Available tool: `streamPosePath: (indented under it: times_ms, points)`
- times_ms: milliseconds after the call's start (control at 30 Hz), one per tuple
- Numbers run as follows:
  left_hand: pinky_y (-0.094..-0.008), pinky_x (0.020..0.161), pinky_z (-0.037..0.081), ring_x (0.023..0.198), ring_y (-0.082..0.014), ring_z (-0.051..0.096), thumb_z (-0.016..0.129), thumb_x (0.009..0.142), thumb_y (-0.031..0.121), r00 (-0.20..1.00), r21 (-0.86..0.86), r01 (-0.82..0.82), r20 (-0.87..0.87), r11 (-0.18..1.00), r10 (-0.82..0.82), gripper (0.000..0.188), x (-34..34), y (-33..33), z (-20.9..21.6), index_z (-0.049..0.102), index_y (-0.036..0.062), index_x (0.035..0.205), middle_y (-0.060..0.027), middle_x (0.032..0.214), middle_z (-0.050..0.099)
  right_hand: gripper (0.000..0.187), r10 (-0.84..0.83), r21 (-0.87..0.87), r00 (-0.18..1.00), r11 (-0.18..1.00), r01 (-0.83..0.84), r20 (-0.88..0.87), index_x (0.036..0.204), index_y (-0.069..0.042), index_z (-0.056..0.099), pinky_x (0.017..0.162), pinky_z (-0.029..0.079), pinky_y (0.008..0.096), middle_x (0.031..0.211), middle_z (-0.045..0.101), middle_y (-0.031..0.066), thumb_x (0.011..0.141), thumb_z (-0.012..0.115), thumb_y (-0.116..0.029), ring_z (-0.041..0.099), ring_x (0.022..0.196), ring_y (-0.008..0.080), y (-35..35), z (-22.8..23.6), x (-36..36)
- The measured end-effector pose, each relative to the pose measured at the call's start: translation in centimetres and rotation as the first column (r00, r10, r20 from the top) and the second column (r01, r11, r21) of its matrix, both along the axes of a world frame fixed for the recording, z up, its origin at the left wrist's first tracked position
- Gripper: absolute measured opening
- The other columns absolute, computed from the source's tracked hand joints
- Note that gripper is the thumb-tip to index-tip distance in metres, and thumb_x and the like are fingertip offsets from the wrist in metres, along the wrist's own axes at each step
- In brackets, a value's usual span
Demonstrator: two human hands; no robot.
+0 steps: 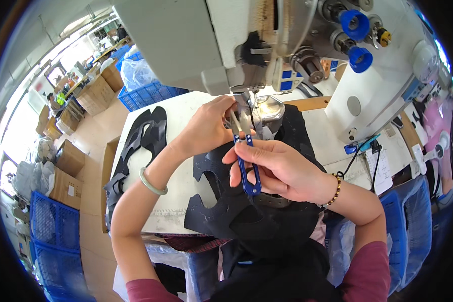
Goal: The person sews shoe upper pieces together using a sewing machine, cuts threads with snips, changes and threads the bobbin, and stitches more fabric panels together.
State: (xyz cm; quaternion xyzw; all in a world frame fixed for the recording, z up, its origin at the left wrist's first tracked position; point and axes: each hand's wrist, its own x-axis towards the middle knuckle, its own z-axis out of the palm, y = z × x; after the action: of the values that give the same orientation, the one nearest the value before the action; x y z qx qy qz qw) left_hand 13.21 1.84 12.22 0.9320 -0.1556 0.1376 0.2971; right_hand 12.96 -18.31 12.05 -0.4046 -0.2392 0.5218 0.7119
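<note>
My right hand (287, 168) is closed around blue-handled thread snips (256, 182). Their metal blades point up at the needle area of an industrial sewing machine (171, 45). Beside the presser foot (255, 100), my left hand (209, 127) has its fingers curled together; whatever they pinch is hidden behind them and the blades. Under both hands lies black cut material (206, 214) with shaped openings, spread over the machine bed and hanging toward my lap. More of this black material (294, 126) shows to the right of the needle.
Several stacked black cut pieces (148, 128) lie on the white table (173, 201) at left. Blue crates (153, 95) stand beyond it, with cardboard boxes (65, 189) on the floor. Blue tension knobs (355, 25) are on the machine; a paper slip (380, 168) hangs at right.
</note>
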Motion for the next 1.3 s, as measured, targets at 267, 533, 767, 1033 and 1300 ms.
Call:
streamPosePath:
  times_ms: [267, 533, 767, 1033, 1300]
  points:
    - [-0.0368, 0.107, 0.028, 0.125, -0.0234, 0.041, 0.061, 0.073, 0.003, 0.921, -0.422, -0.094, -0.382, 0.902, -0.082, 0.063, -5.2, 9.3, -1.9, 0.040, -0.0018, 0.132, -0.0149, 0.133, 0.045, 0.032, -0.012, -0.028, 1.000, 1.000, 0.012, -0.008, 0.100, 0.000, 0.056, 0.037, 0.027, 0.0188, 0.084, 0.064, 0.0115, 0.097, 0.043, -0.029, 0.035, 0.037, 0.0039, 1.6, -0.6, 0.3]
    - [-0.0304, 0.091, 0.045, 0.098, -0.0173, 0.060, 0.048, 0.085, 0.004, 0.981, -0.439, -0.191, -0.124, 0.878, 0.151, 0.028, -2.9, 6.7, -1.9, 0.062, -0.0028, 0.109, -0.0132, 0.101, 0.065, 0.033, -0.115, 0.017, 0.989, 0.993, 0.117, -0.095, 0.097, 0.000, 0.056, 0.036, 0.025, 0.0186, 0.089, 0.065, 0.0130, 0.096, 0.045, -0.031, 0.036, 0.036, 0.0040, 2.7, -0.9, 1.4]
    - [-0.0278, 0.086, 0.047, 0.091, -0.0162, 0.062, 0.049, 0.087, 0.006, 0.998, -0.598, -0.031, -0.062, 0.801, -0.007, 0.025, -0.2, 3.2, -1.4, 0.063, -0.0050, 0.105, -0.0116, 0.097, 0.066, 0.031, -0.188, 0.054, 0.963, 0.978, 0.202, -0.195, 0.097, 0.001, 0.056, 0.037, 0.026, 0.0194, 0.089, 0.065, 0.0139, 0.096, 0.045, -0.028, 0.037, 0.035, 0.0058, 2.6, 0.1, 0.3]
    - [-0.0240, 0.086, 0.039, 0.094, -0.0113, 0.054, 0.055, 0.082, 0.017, 0.945, -0.635, -0.054, -0.280, 0.770, -0.165, 0.030, 1.8, 2.1, -0.6, 0.059, -0.0061, 0.101, -0.0059, 0.097, 0.061, 0.028, 0.017, -0.203, 0.943, 0.978, 0.054, 0.332, 0.090, -0.002, 0.060, 0.048, 0.036, 0.0180, 0.064, 0.059, 0.0051, 0.094, 0.049, -0.027, 0.053, 0.054, 0.0060, 1.4, -0.2, 1.3]
    - [-0.0242, 0.083, 0.042, 0.093, -0.0125, 0.055, 0.061, 0.078, 0.006, 0.952, -0.605, -0.040, -0.266, 0.795, -0.155, 0.026, 2.7, 0.9, -0.2, 0.059, -0.0061, 0.101, -0.0073, 0.099, 0.061, 0.035, -0.183, 0.328, -0.419, 0.894, 0.306, 0.890, 0.109, -0.002, 0.053, 0.060, 0.044, 0.0318, 0.089, 0.055, 0.0106, 0.075, 0.062, -0.003, 0.058, 0.075, 0.0245, -1.6, -2.1, 1.9]
